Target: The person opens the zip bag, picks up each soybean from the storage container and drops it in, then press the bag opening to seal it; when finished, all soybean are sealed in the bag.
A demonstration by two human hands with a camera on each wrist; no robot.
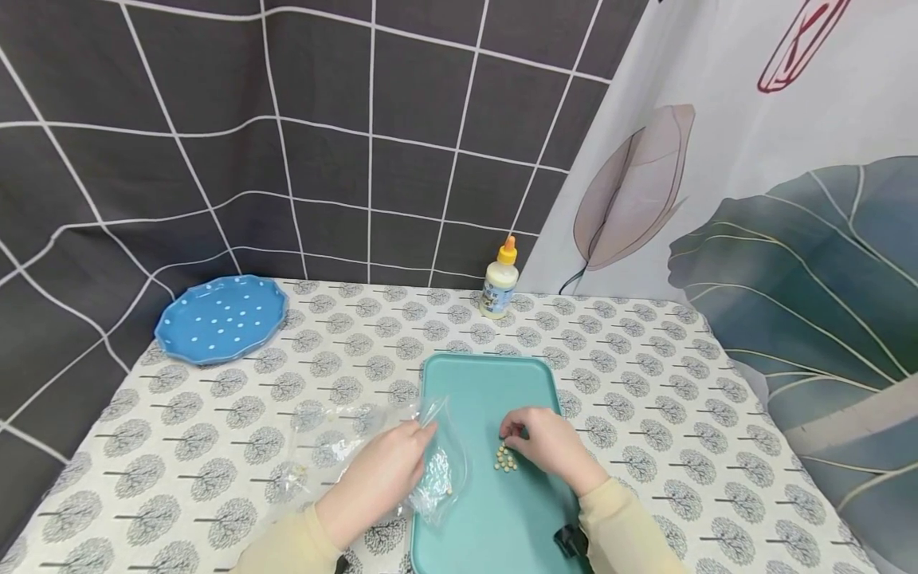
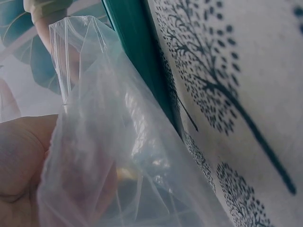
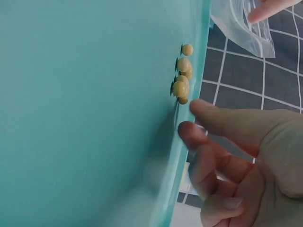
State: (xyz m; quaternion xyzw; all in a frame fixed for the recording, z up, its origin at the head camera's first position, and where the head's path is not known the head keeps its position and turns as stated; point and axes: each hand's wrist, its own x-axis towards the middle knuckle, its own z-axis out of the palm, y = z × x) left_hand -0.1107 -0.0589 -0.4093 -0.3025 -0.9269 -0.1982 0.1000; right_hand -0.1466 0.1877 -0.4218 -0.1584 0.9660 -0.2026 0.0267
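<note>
Tree-print tablecloth [image 1: 645, 375] under right hand [image 1: 547, 445], fingers curled above beans [image 1: 505, 458]

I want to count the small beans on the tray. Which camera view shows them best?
The head view: the beans lie as one whole pile beside the right hand. The right wrist view shows some edge-on, overlapping. The left wrist view shows none clearly.
</note>
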